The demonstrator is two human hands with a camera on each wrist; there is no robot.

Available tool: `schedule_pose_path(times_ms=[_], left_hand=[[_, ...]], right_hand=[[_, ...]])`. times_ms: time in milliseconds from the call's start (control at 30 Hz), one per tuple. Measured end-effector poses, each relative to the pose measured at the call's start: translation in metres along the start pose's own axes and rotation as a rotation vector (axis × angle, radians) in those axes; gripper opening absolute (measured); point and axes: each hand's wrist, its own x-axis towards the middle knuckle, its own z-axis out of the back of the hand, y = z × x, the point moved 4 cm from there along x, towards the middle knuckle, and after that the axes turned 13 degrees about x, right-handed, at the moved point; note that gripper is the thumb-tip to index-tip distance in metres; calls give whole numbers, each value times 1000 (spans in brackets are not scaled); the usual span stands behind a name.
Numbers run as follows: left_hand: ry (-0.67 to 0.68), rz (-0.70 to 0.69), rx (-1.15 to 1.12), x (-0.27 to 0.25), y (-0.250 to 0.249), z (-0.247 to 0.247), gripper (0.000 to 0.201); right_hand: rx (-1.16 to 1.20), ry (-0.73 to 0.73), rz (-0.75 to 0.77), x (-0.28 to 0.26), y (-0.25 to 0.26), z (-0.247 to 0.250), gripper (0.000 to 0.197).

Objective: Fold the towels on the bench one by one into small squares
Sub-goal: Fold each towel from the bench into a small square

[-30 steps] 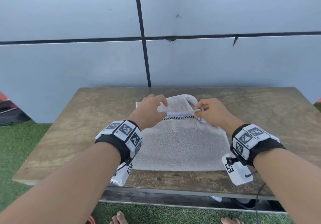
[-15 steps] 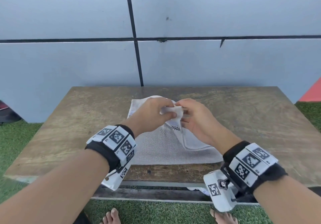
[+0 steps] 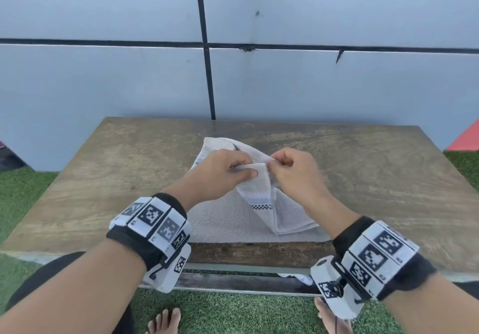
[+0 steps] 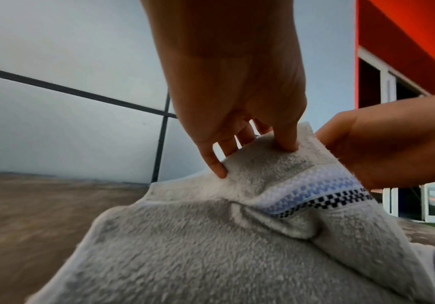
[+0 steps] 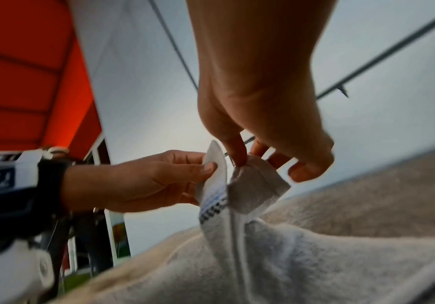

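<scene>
Pinching the towel (image 3: 228,219) corners together above the bench (image 3: 108,178) (its bulk lay flat there), we kept our left hand (image 3: 223,170) and right hand (image 3: 293,173) fingers curled on the cloth, likely to align edges.

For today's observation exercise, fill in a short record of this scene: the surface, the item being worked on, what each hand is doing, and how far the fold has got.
surface: wooden bench
item: grey towel with blue and black checked band
left hand: pinches a raised towel corner
right hand: pinches the towel edge beside it
towel state: partly lifted, rest lying on the bench
fold stage: not yet a small square
</scene>
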Motion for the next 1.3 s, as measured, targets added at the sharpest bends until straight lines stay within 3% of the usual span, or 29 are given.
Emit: schedule_pose_path(times_ms=[100,167,233,500,700,933,1100,1300], left_hand=[[-37,-24,-23,1,4,8,19],[-56,-50,-54,2,3,12,4],[-55,-61,-37,2,4,10,4],[-153,-121,74,11,-8,14,12],[-271,-87,-4,11,-10,22,5],[-326,-149,-30,6,-19,22,11],[-366,-124,-17,4,-16,23,18],[-393,-73,-38,1,-12,24,11]], right_hand=[[-182,77,207,-3,15,2,4],[-192,169,241,-4,18,-3,5],[-124,176,241,-3,20,-4,5],[222,132,-5,7,19,2,34],[707,67,-116,-2,24,6,17],[140,-22,271,-12,37,7,16],[20,-32,303,-15,37,6,18],[94,-17,279,-20,39,6,13]])
